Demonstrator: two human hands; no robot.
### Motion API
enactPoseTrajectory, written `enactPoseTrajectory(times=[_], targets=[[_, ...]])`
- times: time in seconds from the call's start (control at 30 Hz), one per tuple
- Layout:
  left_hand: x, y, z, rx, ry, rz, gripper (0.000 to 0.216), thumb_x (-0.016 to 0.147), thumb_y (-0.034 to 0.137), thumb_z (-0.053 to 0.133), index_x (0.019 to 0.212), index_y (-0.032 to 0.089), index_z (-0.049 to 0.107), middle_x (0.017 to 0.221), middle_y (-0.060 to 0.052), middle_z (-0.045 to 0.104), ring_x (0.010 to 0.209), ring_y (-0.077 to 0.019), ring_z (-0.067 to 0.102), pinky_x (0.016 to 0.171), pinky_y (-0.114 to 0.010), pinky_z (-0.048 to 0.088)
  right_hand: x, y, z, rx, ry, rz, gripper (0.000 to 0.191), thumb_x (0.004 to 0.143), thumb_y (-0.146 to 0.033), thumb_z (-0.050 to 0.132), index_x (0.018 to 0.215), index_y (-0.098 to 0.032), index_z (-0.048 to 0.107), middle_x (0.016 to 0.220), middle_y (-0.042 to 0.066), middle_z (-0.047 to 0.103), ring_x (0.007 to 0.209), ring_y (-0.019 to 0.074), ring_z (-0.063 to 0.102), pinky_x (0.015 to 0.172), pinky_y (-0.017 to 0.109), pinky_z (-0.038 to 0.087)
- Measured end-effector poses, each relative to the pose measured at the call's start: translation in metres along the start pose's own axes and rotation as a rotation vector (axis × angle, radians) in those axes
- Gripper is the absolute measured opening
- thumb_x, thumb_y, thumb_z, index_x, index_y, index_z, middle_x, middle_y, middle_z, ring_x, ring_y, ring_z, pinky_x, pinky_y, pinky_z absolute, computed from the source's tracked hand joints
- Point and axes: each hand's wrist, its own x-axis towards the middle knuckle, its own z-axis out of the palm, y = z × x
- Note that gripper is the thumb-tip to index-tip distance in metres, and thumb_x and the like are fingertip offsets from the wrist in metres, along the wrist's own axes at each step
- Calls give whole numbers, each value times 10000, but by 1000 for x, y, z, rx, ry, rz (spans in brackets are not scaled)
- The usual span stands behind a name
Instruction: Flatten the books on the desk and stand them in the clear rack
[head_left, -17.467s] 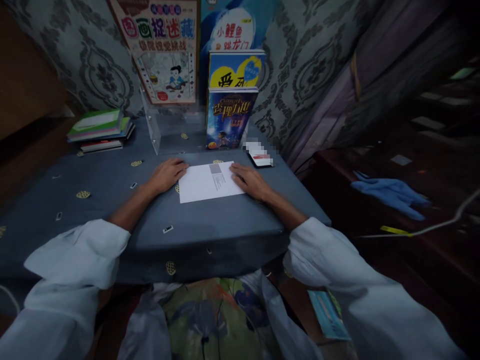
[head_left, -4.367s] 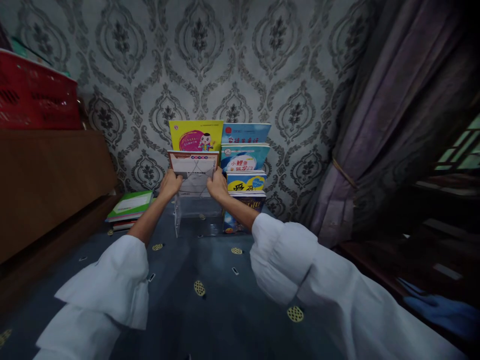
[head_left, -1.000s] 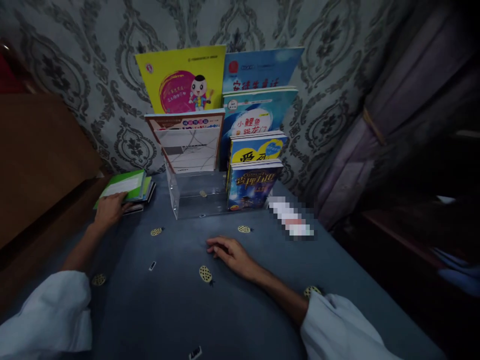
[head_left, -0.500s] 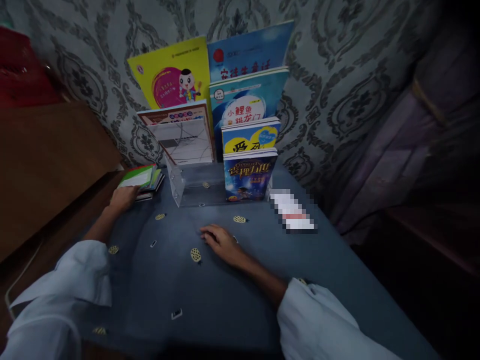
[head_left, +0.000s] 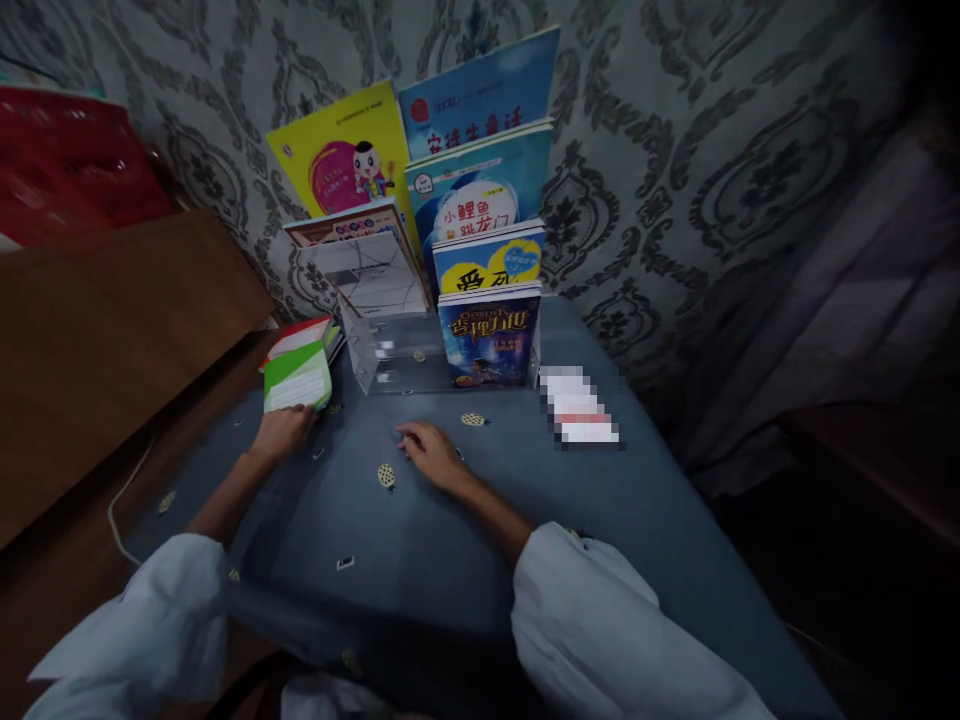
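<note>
My left hand [head_left: 285, 432] is closed on the near edge of a green book [head_left: 298, 374] with a white panel on its cover. The book is tilted and overlaps a small stack with a red-edged book [head_left: 294, 336] at the table's left side. My right hand [head_left: 433, 456] rests on the tablecloth with its fingers loosely bent and apart, holding nothing. In front of it stands a clear book rack [head_left: 394, 376]. Its right side holds several upright books, a dark blue one [head_left: 491, 345] foremost. On its left side are a grey-white book [head_left: 371, 275] and a yellow book [head_left: 337, 150].
A blurred-out white item [head_left: 577, 405] lies on the table's right side. A brown box [head_left: 127, 350] with a red bag [head_left: 75, 165] on top stands at the left. Patterned wallpaper [head_left: 637, 150] is behind the rack, and a cable [head_left: 114, 515] hangs at the left.
My left hand has drawn the green book off the stack, toward me and rightward, uncovering the red-edged book. My right hand stays on the table. The camera view has shifted slightly.
</note>
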Motion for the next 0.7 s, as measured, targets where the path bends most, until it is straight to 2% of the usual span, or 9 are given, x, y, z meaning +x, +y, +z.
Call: enactPoseTrajectory(times=[0.17,0.3,0.4,0.47,0.53,0.6,0.7], targets=[[-48,44,2,-15,-17,93,445,1004,283,300,1067,142,717,1050,-201,727,992,-331,709,814,-417,520,0,0,2,5,-20,12,317,905,-101,507,1127,-166,724,1001,85,760,852,194,713,835,335,561],[-68,56,1,-101,12,155,455,1012,485,363,1040,207,722,1060,-146,735,1032,-301,690,831,-382,512,0,0,3,8,-21,23,316,914,-99,498,1128,-170,719,1035,87,758,859,188,719,822,325,569],[-57,45,6,-272,53,106,483,1009,559,356,1118,253,713,1165,-92,729,1095,-258,669,916,-351,501,-1,0,2,9,-25,23,310,916,-95,501,1117,-182,721,1000,73,763,831,179,719,813,323,576],[-37,31,14,-321,64,-17,513,1021,536,317,1296,244,638,1344,-93,656,1239,-261,602,1016,-368,474,-2,-1,2,7,-24,23,308,919,-97,494,1114,-173,721,992,79,764,836,183,724,804,324,583],[-15,19,24,-325,65,-122,574,1029,495,277,1444,181,521,1509,-158,515,1376,-311,494,1096,-457,425,-2,-1,2,4,-21,24,313,919,-95,490,1114,-172,722,983,81,766,842,187,729,794,322,589],[5,9,35,-333,39,-229,648,1026,507,248,1533,138,407,1610,-219,357,1473,-392,356,1104,-595,385,-2,-1,2,0,-18,26,323,914,-87,489,1112,-183,726,970,73,769,832,185,732,787,318,594],[22,3,52,-353,-26,-299,682,1022,546,216,1573,167,355,1630,-213,327,1506,-407,295,1099,-660,362,-1,0,2,2,-15,32,327,913,-85,491,1109,-195,729,957,61,771,801,178,738,778,310,600]])
